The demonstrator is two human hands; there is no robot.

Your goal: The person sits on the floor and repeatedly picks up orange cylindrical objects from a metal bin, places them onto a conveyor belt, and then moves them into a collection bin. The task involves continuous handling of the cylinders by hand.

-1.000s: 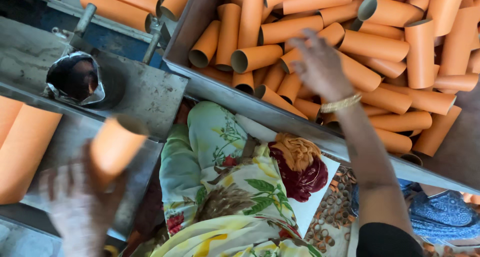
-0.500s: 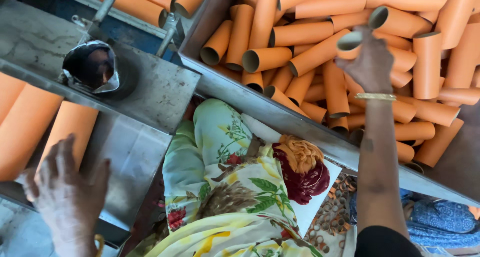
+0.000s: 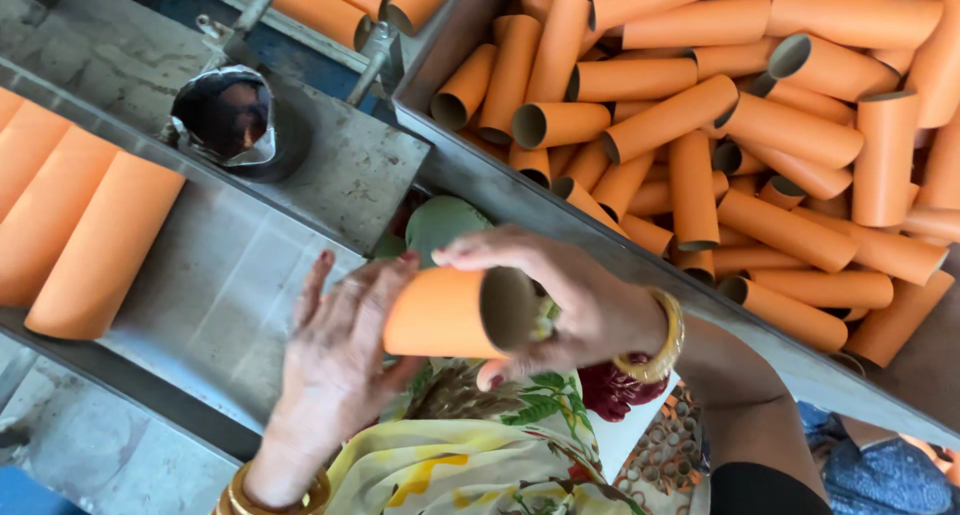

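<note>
Both hands, right (image 3: 570,310) and left (image 3: 335,360), gripped one orange tube (image 3: 450,313) above the metal chute (image 3: 215,305); a bin (image 3: 520,200) of tubes (image 3: 790,135) lay beyond.

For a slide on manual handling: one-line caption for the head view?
Both hands, right hand and left hand, hold an orange tube between a metal tray and a tube-filled bin.
</note>
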